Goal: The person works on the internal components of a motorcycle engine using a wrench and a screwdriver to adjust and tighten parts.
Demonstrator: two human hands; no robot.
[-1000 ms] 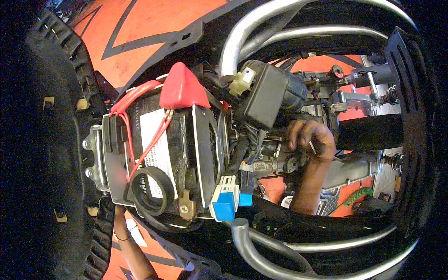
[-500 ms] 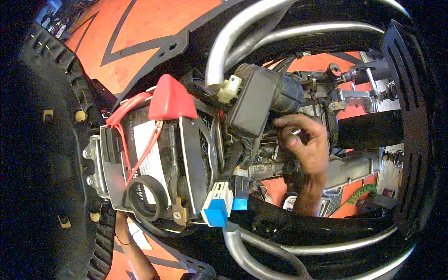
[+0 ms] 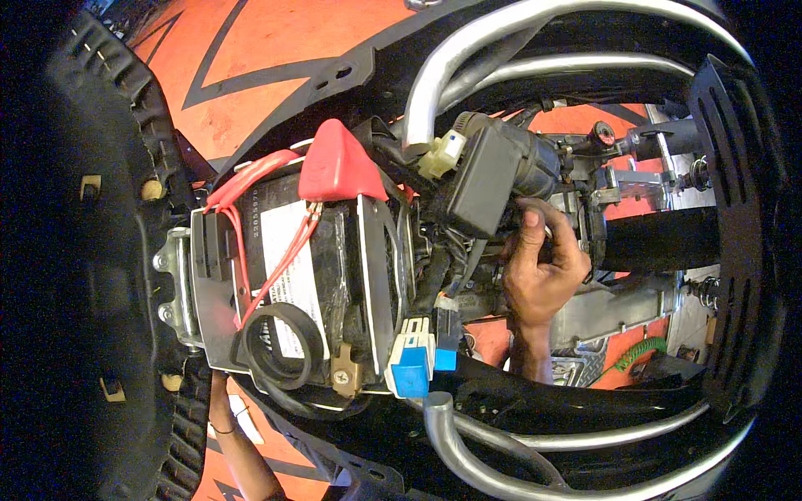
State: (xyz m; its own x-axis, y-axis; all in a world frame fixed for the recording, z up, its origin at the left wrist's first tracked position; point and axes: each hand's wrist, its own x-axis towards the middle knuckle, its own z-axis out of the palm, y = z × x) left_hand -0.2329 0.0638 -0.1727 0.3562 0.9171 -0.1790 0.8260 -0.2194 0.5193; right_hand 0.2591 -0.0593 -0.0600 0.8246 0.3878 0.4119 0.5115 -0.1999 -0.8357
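Black box (image 3: pixel 483 188), just right of centre in upper half, probably light, stiff, best held by its sides; right hand (image 3: pixel 541 284) curls its fingers beside its lower right, grip unclear; left hand mostly hidden, finger state can't be told.

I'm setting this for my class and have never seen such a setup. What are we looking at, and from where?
There is no robot: these are a person's bare hands, seen by a wide fisheye camera on the head, looking down, so straight edges bend. Below are machine parts: a black battery-like block under a red cover, and silver tubes curving above an orange floor with dark lines. The right hand has curled fingers beside a black box; whether it grips anything is hard to tell. The left forearm shows, but the left hand is hidden.
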